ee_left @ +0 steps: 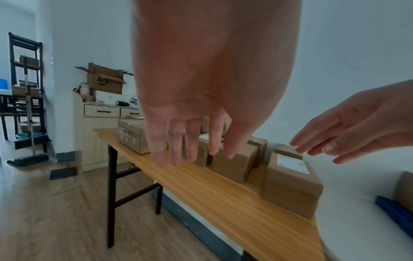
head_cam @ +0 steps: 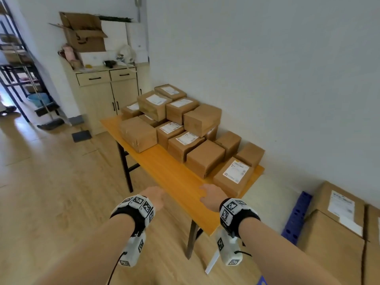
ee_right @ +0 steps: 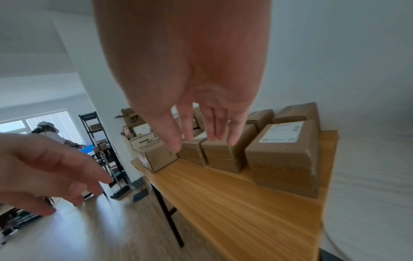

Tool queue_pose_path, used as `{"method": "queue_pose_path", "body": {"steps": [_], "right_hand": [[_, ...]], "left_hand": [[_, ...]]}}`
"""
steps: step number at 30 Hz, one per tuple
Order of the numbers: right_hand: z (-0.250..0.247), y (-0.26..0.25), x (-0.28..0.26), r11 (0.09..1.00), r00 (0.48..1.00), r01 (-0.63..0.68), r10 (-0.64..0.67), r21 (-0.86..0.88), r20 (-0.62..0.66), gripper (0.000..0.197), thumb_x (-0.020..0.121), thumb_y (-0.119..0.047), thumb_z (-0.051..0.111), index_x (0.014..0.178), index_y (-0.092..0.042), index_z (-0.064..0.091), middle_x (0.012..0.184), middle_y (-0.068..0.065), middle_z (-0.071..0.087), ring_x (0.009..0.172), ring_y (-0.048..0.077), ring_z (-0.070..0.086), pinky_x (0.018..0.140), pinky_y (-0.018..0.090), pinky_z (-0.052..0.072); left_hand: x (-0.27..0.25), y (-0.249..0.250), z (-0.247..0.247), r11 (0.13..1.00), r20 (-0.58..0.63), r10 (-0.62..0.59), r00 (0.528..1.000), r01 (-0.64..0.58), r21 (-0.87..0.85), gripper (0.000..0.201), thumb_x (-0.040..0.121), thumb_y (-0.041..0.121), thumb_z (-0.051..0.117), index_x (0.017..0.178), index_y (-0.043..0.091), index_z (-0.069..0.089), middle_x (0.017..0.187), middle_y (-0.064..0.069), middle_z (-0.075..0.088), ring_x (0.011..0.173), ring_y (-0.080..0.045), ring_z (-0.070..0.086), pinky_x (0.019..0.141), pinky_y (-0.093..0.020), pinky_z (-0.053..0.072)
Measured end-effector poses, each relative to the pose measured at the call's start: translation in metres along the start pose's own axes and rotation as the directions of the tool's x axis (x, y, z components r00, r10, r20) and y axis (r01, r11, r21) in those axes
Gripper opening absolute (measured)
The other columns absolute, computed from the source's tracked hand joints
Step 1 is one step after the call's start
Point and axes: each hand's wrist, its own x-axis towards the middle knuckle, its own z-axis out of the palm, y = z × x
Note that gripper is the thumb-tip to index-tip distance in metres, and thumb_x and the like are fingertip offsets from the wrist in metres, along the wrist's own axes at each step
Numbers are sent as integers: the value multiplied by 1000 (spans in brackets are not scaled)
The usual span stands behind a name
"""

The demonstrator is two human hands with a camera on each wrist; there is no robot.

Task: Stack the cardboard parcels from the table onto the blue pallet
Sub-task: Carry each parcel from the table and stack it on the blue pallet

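Note:
Several brown cardboard parcels (head_cam: 181, 124) are piled along the wall side of the orange table (head_cam: 174, 177). The nearest one, a labelled parcel (head_cam: 233, 176) (ee_left: 290, 181) (ee_right: 283, 155), lies at the table's right end. My left hand (head_cam: 155, 197) (ee_left: 190, 151) hovers open over the table's front edge, holding nothing. My right hand (head_cam: 211, 195) (ee_right: 201, 139) is open too, fingers straight, just short of the labelled parcel. The blue pallet (head_cam: 296, 219) (ee_left: 395, 213) lies on the floor at the right with large boxes (head_cam: 337, 229) on it.
A wooden cabinet (head_cam: 102, 93) with an open carton (head_cam: 84, 33) on top stands beyond the table's far end. A black shelf rack (head_cam: 18, 64), a broom (head_cam: 49, 120) and a dustpan (head_cam: 81, 135) stand at the left. A person (ee_right: 51, 134) is in the far room.

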Motion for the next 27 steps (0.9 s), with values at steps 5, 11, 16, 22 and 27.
{"method": "queue_pose_path", "body": {"steps": [5, 11, 16, 22, 27], "right_hand": [[-1, -33, 77, 1000, 1000, 19, -18, -10, 21, 51, 97, -19, 45, 146, -20, 32, 152, 6, 30, 133, 26, 39, 102, 35, 42], [-12, -73, 160, 999, 999, 11, -12, 34, 46, 43, 96, -16, 44, 140, -14, 41, 142, 10, 43, 121, 27, 51, 96, 37, 48], [-12, -103, 212, 999, 997, 3, -7, 48, 83, 50, 96, -16, 44, 145, -16, 33, 151, 8, 33, 135, 26, 38, 105, 35, 39], [-10, -134, 259, 994, 996, -30, 22, 101, 84, 51, 96, -16, 48, 145, -16, 34, 152, 6, 31, 138, 25, 34, 109, 35, 35], [-9, -172, 302, 982, 994, -104, 99, 160, 40, 51, 95, -15, 47, 145, -16, 35, 151, 7, 32, 133, 25, 40, 104, 35, 41]], "left_hand": [[57, -50, -31, 999, 47, -43, 998, 42, 30, 38, 97, 18, 43, 135, 16, 46, 131, -6, 54, 113, -24, 56, 91, -32, 49], [116, -93, -81, 996, 41, -93, 995, 92, 18, 35, 96, 12, 42, 131, 13, 49, 127, -8, 58, 110, -24, 58, 89, -30, 50], [153, -137, -96, 997, 52, -80, 995, 80, 4, 40, 95, 24, 45, 134, 16, 46, 134, -6, 52, 118, -24, 53, 98, -35, 47], [198, -198, -114, 996, 79, -80, 994, 77, 40, 39, 94, 18, 42, 134, 16, 45, 126, -9, 57, 104, -24, 59, 86, -30, 50], [245, -246, -154, 1000, 74, -21, 997, 23, -22, 46, 95, 22, 43, 141, 20, 36, 128, -6, 55, 92, -17, 61, 72, -29, 53]]}}
